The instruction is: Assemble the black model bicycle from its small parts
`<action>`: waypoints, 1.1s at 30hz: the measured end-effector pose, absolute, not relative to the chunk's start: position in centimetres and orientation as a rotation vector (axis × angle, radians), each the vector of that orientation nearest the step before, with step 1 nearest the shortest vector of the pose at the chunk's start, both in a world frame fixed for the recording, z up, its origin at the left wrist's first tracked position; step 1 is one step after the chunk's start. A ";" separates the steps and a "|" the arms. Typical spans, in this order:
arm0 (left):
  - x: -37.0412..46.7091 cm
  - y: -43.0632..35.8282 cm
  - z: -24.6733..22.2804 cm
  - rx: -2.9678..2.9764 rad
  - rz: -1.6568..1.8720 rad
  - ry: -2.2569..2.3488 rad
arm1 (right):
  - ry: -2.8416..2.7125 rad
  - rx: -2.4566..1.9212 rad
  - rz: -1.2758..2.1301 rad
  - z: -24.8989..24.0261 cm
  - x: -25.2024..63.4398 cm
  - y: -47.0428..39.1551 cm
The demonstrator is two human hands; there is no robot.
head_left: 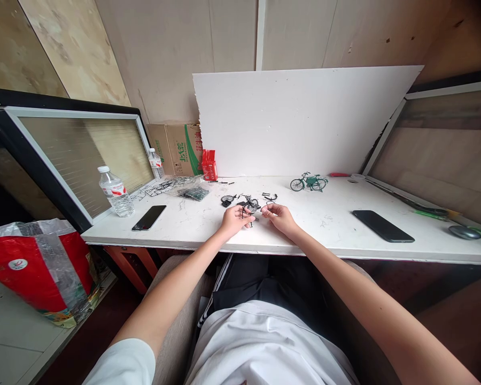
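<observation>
Close to the table's front edge, my left hand (234,220) is closed on a small black model bicycle part (243,213), its thumb and fingers pressed around it. Just to the right, my right hand (279,217) is closed in a pinch; what sits between its fingertips is too small to make out. Behind the hands lie black model bicycle parts, among them a spoked wheel (228,198) and a curved black piece (270,197). Farther back on the right, a finished-looking green model bicycle (309,182) stands upright.
On the left of the white table (208,230) are a phone (149,218), a water bottle (115,193), black part frames (160,186) and a plastic bag of parts (195,192). A red box (209,164) stands behind. A black phone (382,226) and mouse (464,232) lie right.
</observation>
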State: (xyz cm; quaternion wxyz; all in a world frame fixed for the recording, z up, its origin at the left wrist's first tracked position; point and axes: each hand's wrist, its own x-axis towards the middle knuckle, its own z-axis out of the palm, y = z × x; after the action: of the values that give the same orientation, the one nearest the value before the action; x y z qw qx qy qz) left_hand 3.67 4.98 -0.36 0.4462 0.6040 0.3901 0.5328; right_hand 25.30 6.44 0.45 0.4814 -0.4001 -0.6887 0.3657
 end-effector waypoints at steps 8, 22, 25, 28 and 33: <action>3.7 4.9 -0.3 1.498 1.329 1.018 | -1.704 -1.015 0.842 0.6 25.2 6.3; 3.7 5.0 -0.6 1.515 1.317 1.020 | -1.703 -1.111 0.869 0.8 25.1 5.8; 3.7 5.1 -0.7 1.530 1.309 1.032 | -1.702 -1.138 0.868 0.6 25.1 5.9; 3.7 5.2 -0.7 1.541 1.305 1.028 | -1.684 -1.087 0.964 0.6 24.9 5.9; 3.7 5.3 -0.9 1.549 1.318 1.020 | -1.643 -0.874 1.192 0.7 24.6 5.5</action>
State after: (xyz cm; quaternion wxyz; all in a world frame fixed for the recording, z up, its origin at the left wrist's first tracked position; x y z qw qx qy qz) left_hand 3.66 5.29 -0.88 0.4197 0.6177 0.4070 0.5259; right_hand 24.60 5.49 0.71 0.4493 -0.3532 -0.6641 0.4821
